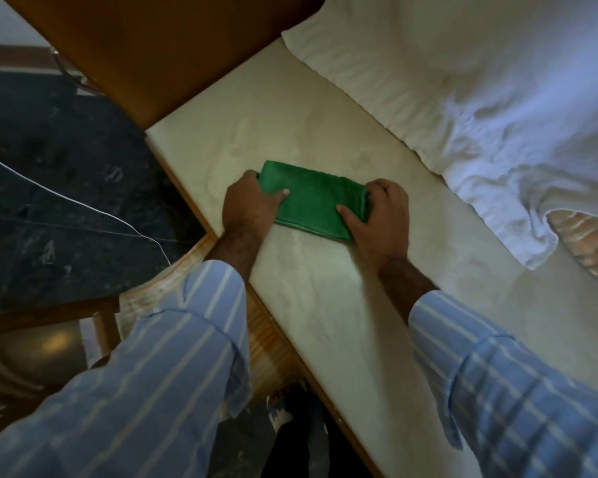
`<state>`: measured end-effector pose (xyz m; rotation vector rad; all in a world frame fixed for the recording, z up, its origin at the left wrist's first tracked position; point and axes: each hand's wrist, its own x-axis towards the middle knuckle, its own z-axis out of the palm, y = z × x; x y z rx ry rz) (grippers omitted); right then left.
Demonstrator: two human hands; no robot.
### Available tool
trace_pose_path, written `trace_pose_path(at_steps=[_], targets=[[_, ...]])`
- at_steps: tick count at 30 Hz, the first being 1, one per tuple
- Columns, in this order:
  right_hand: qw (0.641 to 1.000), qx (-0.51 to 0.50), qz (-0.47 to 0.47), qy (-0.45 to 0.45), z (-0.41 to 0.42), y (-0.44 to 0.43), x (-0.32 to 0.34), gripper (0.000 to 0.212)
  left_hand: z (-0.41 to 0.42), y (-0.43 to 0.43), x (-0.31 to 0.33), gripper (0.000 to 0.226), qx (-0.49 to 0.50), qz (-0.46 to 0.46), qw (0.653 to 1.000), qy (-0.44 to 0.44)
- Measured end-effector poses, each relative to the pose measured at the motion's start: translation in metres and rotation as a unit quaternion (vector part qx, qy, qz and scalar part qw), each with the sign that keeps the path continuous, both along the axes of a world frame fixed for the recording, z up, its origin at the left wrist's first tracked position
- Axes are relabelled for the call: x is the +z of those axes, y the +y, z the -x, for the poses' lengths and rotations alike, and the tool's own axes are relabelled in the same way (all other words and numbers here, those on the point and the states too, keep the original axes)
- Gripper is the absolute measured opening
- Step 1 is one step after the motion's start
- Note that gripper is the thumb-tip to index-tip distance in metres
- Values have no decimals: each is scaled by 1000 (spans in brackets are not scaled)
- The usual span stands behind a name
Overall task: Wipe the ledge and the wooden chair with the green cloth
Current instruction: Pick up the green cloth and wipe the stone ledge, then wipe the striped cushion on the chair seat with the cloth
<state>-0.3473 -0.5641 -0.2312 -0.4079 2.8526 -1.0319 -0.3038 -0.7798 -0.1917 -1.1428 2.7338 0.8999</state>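
Head view shows the green cloth (313, 200) folded into a flat rectangle on the pale ledge (325, 298), beside the white bedsheet (463, 98). It looks soft, light and limp, likely to bunch unless pressed flat, so holding the short ends suits it. The left hand (251, 205) pinches one end, the right hand (377, 215) the other, thumbs on top.
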Motion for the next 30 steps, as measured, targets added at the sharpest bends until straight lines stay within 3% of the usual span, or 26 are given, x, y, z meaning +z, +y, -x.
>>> trace_pose_path(at_steps=[4, 7, 9, 11, 12, 14, 17, 22, 26, 30], targets=[[998, -11, 59, -35, -13, -18, 6, 21, -5, -3, 1, 43, 38, -93, 994, 35], [987, -22, 145, -66, -19, -34, 17, 16, -19, -3, 2, 37, 64, -167, 976, 121], [975, -22, 206, -84, -25, -49, 26, 16, -38, -7, 4, 28, 115, -264, 938, 194], [962, -4, 257, -96, -35, -66, 32, 14, -62, -15, 5, 21, 181, -379, 868, 263], [956, 7, 277, -99, -42, -75, 35, 13, -76, -22, 3, 23, 211, -408, 840, 290], [949, 32, 296, -106, -59, -96, 39, 12, -107, -37, -1, 32, 262, -404, 817, 317], [959, 86, 253, -96, -91, -126, 36, 18, -161, -55, -11, 49, 338, -405, 779, 338], [958, 144, 197, -150, -155, -167, 9, 30, -267, -81, -46, 26, 361, -447, 753, 320], [925, 176, 145, -303, -199, -190, -41, 40, -335, -94, -90, 28, 431, -438, 731, 297], [875, 155, 87, -450, -231, -202, -105, 22, -379, -102, -144, 21, 497, -434, 711, 245]])
